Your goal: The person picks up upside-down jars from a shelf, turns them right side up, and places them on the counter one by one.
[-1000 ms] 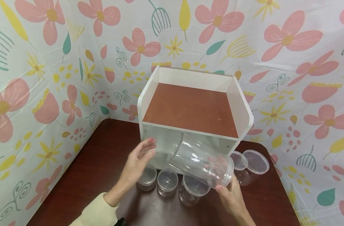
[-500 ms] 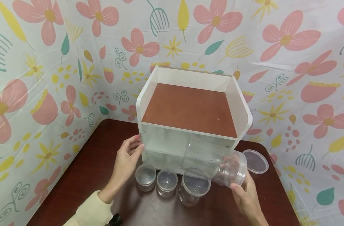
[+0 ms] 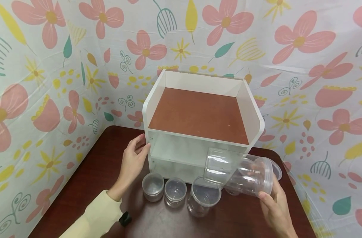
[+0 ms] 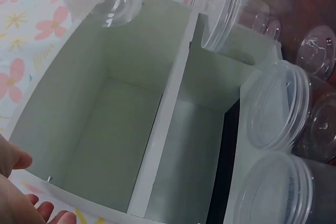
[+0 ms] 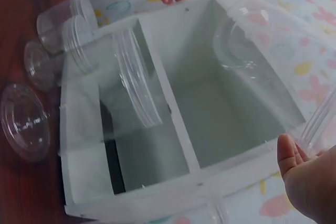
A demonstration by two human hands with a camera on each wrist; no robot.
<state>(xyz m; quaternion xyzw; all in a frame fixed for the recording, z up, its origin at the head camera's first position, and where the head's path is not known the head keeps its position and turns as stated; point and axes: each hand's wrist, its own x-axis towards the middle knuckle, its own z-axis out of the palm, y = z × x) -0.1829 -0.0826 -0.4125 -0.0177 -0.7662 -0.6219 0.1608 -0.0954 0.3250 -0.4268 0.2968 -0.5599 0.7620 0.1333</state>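
Beside the white shelf [image 3: 199, 112], the right hand [image 3: 274, 206] grips a large clear jar [image 3: 238, 172] not yet shelved, while the left hand [image 3: 133, 162], fingers straight, steadies the shelf's side.

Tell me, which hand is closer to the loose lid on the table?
Right. The right hand grips the big jar just in front of the lid; the left hand touches the shelf's far left side.

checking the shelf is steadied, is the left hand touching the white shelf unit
Touching. The head view shows the left hand with its fingertips laid against the front left edge of the white shelf unit, no gap between them.
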